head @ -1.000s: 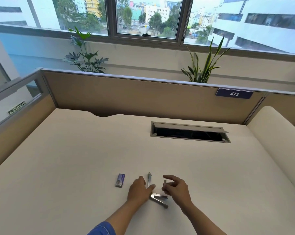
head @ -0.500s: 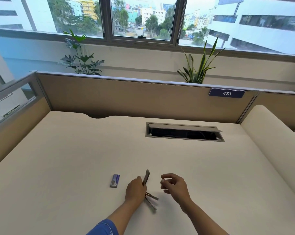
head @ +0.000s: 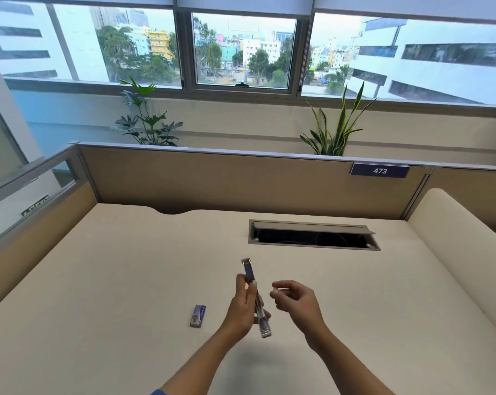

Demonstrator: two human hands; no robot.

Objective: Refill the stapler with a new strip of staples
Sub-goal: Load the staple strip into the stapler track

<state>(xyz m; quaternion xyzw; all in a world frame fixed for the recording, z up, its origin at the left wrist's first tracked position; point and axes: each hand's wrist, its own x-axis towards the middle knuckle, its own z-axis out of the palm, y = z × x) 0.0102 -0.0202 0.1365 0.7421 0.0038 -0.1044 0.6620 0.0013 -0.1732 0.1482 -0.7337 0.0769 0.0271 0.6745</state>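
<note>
The left hand (head: 241,312) has lifted the stapler (head: 249,271) off the desk (head: 121,280); staple box (head: 198,316) nearby.

Wide desk surface (head: 112,280) left open; 3 obstructions noted: staple box (head: 198,316) near-left, open cable hatch (head: 312,238) far-right, partition (head: 241,183) at rear.

Two bare hands: left hand (head: 241,312) and right hand (head: 296,305). One slim blue-and-silver metal stapler (head: 260,309), in the left hand. One small purple cardboard staple box (head: 198,316), left of the left hand. One grey rectangular cable hatch (head: 312,235) beyond both hands. Farther beyond them, one dark blue number plate (head: 379,170) and two green plants: a broad-leaved plant (head: 144,121) and a sword-leaved plant (head: 336,132)
</note>
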